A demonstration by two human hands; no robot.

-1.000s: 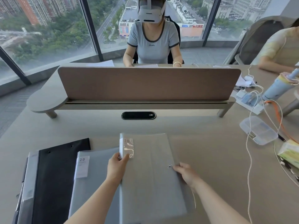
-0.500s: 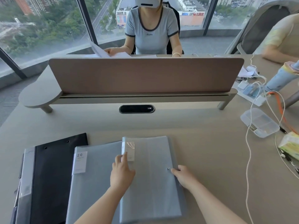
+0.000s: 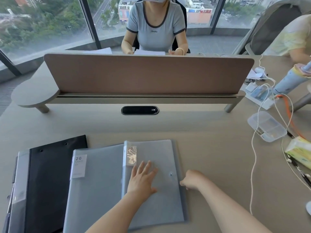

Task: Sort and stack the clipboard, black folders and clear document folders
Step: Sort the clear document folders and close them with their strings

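Observation:
A clear grey document folder [image 3: 156, 153] lies flat on the desk in front of me, over at least one more of its kind. My left hand [image 3: 142, 178] rests flat on its cover with the fingers spread. My right hand [image 3: 191, 180] grips its right edge with curled fingers, near the snap button. To the left lies a second clear folder [image 3: 97, 182] with a "20" label, partly under the first. A black folder [image 3: 48, 174] lies further left, with grey-edged folders beneath it at the desk's left edge.
A brown divider screen [image 3: 148, 74] crosses the desk, with a person seated behind it. At the right are a clear plastic box [image 3: 267, 126], white and orange cables [image 3: 254, 158], a tissue pack [image 3: 299, 153] and a blue bottle [image 3: 291, 79]. Another person's arm is at far right.
My left hand let go of the folder's left edge near the label and now lies flat on the cover. The folder has settled flat on the desk. My right hand stays at its right edge.

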